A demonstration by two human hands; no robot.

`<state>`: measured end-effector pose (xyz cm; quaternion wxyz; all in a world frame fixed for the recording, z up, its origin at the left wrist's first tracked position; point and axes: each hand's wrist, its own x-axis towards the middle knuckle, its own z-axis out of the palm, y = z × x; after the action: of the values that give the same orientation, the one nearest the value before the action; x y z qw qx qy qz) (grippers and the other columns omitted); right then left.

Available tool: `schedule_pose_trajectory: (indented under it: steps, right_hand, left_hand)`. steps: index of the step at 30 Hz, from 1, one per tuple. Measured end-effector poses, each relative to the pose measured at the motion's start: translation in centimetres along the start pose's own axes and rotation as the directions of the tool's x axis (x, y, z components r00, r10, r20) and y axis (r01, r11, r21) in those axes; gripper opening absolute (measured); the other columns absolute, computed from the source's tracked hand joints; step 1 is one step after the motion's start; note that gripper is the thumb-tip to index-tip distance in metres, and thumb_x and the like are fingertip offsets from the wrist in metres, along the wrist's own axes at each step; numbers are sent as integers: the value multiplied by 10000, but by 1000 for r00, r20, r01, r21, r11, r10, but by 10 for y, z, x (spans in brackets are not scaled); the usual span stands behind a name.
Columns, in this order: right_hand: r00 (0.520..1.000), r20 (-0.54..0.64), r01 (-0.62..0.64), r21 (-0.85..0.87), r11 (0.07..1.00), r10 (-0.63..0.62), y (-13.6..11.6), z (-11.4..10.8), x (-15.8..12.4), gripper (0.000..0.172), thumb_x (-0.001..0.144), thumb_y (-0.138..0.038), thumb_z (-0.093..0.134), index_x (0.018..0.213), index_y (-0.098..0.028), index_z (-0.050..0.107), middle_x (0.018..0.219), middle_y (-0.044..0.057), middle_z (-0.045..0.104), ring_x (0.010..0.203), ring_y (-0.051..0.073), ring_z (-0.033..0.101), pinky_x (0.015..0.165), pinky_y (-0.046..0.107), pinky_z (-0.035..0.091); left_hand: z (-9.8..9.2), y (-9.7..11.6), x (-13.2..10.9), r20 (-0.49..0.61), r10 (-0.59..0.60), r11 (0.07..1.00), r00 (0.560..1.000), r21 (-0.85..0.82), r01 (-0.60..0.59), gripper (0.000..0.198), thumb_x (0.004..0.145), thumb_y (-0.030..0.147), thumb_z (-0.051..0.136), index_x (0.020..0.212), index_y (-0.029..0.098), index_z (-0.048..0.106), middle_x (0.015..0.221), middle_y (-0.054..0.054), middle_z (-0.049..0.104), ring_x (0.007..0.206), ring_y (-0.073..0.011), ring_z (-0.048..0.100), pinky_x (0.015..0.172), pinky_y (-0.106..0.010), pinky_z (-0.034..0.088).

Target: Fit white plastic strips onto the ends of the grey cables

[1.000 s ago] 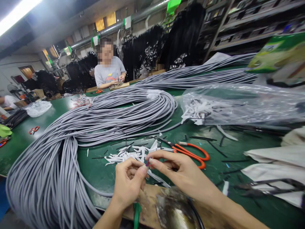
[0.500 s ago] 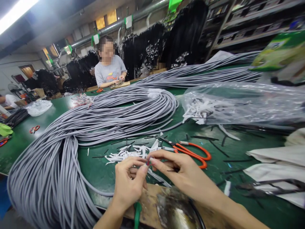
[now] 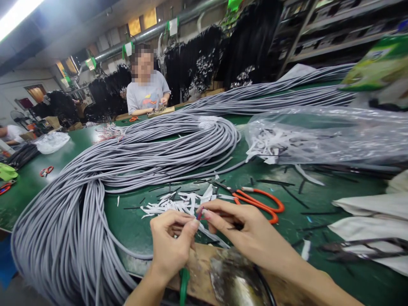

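Note:
Thin red and dark wires [image 3: 200, 214] show between my fingertips at the lower middle. My left hand [image 3: 170, 238] is closed in a pinch on their lower part. The fingers of my right hand [image 3: 244, 225] pinch the upper ends, thumb against forefinger. A grey cable [image 3: 134, 255] runs from the bundle to behind my left hand, and where it meets the wires is hidden. White strips [image 3: 172, 206] lie in a pile just beyond my fingers. Orange-handled scissors [image 3: 261, 204] rest behind my right hand.
A large coil of grey cables [image 3: 153, 157] covers the left and middle of the green table. Clear plastic bags [image 3: 318, 136] and black pliers [image 3: 363, 248] lie at right. A stained board [image 3: 202, 272] is below my hands. Across the table sits a co-worker [image 3: 148, 91].
The view has shifted slightly. My fingertips are a little further apart, and more of the red wire shows between them. Both hands keep their pinch.

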<state>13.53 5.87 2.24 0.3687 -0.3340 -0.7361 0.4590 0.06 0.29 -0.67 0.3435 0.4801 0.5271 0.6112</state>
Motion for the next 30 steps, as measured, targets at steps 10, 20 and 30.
schedule_pose_trajectory:
  steps: [10, 20, 30]
  right_hand:
    - [1000, -9, -2, -46, 999, 1, 4, 0, 1, 285, 781, -401, 494, 732, -166, 647, 477, 0, 525, 411, 124, 464, 377, 224, 359]
    - [1000, 4, -7, -83, 997, 8, 8, 0, 0, 272, 788, -385, 501, 748, -185, 680, 507, 1, 529, 441, 118, 447, 400, 219, 349]
    - [998, -56, 0, -78, 997, -5, 8, 1, 2, 228, 742, -365, 519, 712, -183, 653, 530, 7, 566, 393, 107, 415, 367, 224, 333]
  left_hand:
    - [1, -1, 1, -74, 42, 997, 996, -69, -47, 120, 702, 263, 697, 645, 162, 727, 718, -65, 665, 382, -76, 444, 354, -210, 340]
    - [2, 3, 3, 26, -175, 968, 984, -176, 177, 311, 660, 410, 713, 772, 120, 708, 549, -21, 571, 371, -46, 315, 358, -187, 217]
    - [-1, 5, 7, 133, -179, 966, 975, -162, 200, 402, 676, 512, 670, 670, 110, 683, 477, 40, 413, 377, -29, 251, 365, -177, 194]
